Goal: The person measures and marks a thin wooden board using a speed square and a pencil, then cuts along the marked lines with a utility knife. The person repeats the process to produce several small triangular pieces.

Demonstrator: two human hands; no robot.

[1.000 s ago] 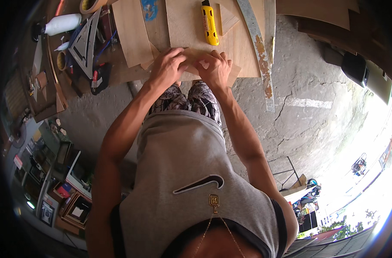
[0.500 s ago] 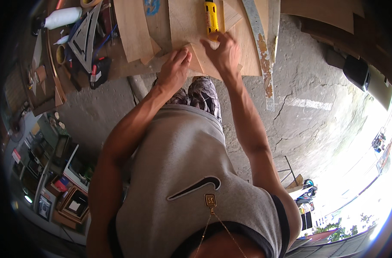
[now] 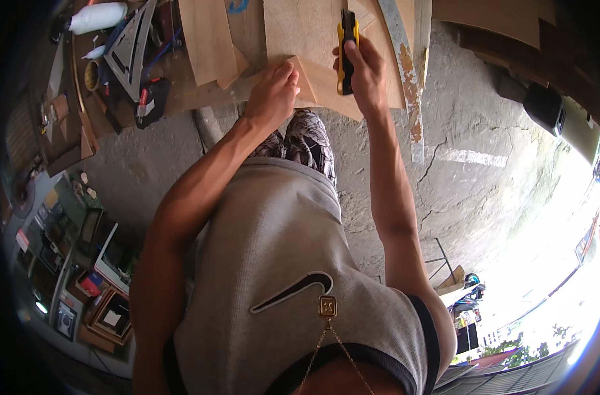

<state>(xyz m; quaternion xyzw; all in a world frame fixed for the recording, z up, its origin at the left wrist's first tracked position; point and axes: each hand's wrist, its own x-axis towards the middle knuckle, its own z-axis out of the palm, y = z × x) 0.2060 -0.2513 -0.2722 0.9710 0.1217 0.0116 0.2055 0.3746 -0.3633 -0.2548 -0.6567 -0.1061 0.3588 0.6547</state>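
Both arms [image 3: 393,191] extended | left hand [image 3: 272,91] curled | right hand [image 3: 369,76] grips cutter [image 3: 345,71]

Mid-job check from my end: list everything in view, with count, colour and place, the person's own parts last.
Utility knife: 1, yellow and black, in the right hand
Small wood piece: 1, light brown, at the left fingertips
Wood sheets: several, light brown, on the bench
Metal strip: 1, grey with rusty patches, right of the knife
Set square: 1, grey, bench left
Bottle: 1, white, upper left
Bench: 1, brown, top
Floor: 1, grey, cracked, below
Rim clutter: several, mixed colours, too small to tell
Left hand: 1, bare, at the small wood piece
Right hand: 1, bare, around the knife
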